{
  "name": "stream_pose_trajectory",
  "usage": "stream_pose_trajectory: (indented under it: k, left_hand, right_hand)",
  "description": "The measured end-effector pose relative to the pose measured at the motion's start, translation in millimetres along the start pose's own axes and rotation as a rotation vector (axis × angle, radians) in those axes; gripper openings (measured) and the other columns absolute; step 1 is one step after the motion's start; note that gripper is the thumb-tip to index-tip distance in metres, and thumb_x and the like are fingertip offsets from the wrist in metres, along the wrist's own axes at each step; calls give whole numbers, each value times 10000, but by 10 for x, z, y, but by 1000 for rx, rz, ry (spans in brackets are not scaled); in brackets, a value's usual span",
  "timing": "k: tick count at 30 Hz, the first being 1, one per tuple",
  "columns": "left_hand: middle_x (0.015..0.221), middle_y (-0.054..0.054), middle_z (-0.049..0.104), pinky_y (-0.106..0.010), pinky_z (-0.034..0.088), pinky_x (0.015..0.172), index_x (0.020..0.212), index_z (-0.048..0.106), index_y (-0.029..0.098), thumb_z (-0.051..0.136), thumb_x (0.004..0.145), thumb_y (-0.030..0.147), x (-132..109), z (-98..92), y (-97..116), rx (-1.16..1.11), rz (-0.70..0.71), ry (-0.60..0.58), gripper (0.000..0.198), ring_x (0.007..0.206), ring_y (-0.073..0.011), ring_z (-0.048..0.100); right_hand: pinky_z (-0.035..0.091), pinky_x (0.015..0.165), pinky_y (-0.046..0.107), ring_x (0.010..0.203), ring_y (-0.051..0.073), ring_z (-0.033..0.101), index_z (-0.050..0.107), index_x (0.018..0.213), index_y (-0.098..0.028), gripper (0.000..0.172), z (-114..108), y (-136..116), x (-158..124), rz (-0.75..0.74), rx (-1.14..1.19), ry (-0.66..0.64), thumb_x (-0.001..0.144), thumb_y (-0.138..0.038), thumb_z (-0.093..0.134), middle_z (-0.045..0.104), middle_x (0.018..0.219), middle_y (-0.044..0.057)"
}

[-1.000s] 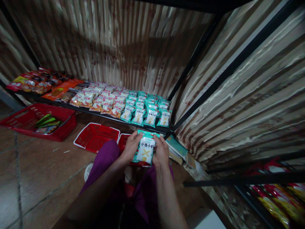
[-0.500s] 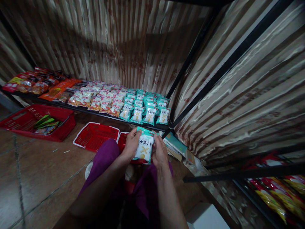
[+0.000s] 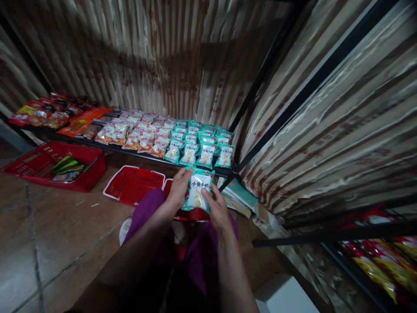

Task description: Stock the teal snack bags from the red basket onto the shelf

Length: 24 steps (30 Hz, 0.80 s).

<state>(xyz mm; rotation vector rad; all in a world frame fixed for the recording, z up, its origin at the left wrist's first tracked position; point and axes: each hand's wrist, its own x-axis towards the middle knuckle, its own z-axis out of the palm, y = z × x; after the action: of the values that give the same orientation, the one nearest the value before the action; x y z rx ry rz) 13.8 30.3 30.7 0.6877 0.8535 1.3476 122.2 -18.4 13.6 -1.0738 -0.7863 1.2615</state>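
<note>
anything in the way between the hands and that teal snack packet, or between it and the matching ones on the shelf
Nothing visible blocks either: the left hand and right hand hold the packet directly, and only the shelf's front edge shows between it and the matching packets.

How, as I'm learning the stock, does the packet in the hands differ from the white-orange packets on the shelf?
The held packet has teal edges and dark lettering; the white-orange packets have striped top edges and red lettering.
The held packet is between the left hand and right hand; the white-orange packets are on the shelf.
Both have white on their fronts.
</note>
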Motion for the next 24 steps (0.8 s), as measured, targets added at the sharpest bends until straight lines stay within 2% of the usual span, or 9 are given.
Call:
stream_pose_trajectory:
  k: [5,11,16,24]
  left_hand:
    - [903,-18,645,-209,437,693,864,641,173,674,646,356,-94,-50,18,66,-85,-52,286,841,-144,583]
    - [870,-45,669,-241,458,665,934,630,151,721,609,323,-171,-94,-10,65,-177,-114,378,753,-152,603]
    - [951,-77,661,-258,471,681,990,605,142,780,556,350,-159,-108,-39,36,-159,-165,513,769,-160,615]
    - [978,-101,651,-264,475,699,1003,604,127,776,571,365,-174,-125,-87,69,-113,-183,522,824,-178,616]
  right_hand:
    - [518,624,251,684,148,648,626,1010,-217,452,-35,2,48,-14,58,85,603,-372,749,712,878,-1]
    - [516,601,252,662,147,646,625,1003,-196,437,-40,-15,77,-7,61,129,621,-375,741,717,845,12]
    - [522,626,254,690,150,651,637,1001,-189,437,-58,4,114,-3,73,156,617,-364,749,718,863,13]
    - [521,620,260,686,157,654,638,1016,-193,458,-50,-16,105,13,50,116,613,-381,750,720,873,22]
